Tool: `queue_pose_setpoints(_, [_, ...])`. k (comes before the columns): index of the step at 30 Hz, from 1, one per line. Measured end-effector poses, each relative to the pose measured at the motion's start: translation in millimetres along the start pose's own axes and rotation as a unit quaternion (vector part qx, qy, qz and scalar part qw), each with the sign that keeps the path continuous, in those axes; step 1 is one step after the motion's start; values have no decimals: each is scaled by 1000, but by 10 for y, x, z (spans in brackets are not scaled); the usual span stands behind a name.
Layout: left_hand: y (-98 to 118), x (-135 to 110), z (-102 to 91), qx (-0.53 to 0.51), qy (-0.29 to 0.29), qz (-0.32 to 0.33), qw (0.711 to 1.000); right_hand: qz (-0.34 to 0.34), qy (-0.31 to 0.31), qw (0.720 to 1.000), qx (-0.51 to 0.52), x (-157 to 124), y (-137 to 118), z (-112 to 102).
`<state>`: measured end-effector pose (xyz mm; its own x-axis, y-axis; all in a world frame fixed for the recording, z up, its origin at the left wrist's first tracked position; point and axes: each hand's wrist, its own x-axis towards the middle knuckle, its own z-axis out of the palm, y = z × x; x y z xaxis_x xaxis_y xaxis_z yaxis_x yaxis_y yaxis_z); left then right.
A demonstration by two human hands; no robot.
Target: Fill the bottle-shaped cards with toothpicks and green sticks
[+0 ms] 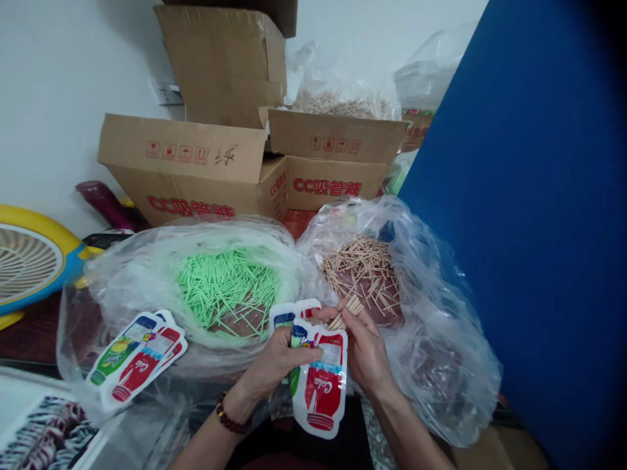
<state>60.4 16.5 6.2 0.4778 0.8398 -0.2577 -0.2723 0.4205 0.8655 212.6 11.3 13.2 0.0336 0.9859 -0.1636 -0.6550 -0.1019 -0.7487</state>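
My left hand point(287, 362) is closed on bottle-shaped candy pouches point(324, 391), the front one red with "Cola" on it; more of the held pouches show behind the fingers. Right beside their upper end, my right hand point(365, 349) pinches a small bundle of tan sticks point(349, 310). Whether the bundle's lower ends are inside a pouch is hidden. Beyond my right hand, loose tan sticks point(362, 261) lie in an open clear plastic bag point(435, 326). Bright green sticks point(225, 284) fill part of another open bag point(132, 261) on the left.
Several filled-looking pouches point(140, 356) lie stacked at the left on the plastic. Cardboard boxes point(206, 176) stand along the wall behind the bags. A yellow and blue fan point(34, 258) sits at the far left, and a blue panel point(529, 215) closes off the right side.
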Motion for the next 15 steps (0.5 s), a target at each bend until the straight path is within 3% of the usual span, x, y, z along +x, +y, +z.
queue_pose_setpoints(4, [27, 36, -35, 29, 15, 13, 999, 28, -99, 992, -69, 16, -59, -14])
queue_pose_setpoints(9, [125, 62, -29, 70, 13, 23, 997, -62, -112, 976, -178, 96, -158, -48])
queue_pose_setpoints(13, [149, 63, -50, 84, 27, 62, 994, -114, -187, 890, -400, 107, -227, -115])
queue_pose_setpoints(15, [149, 61, -69, 94, 30, 68, 993, -129, -217, 861, -441, 107, -261, -138])
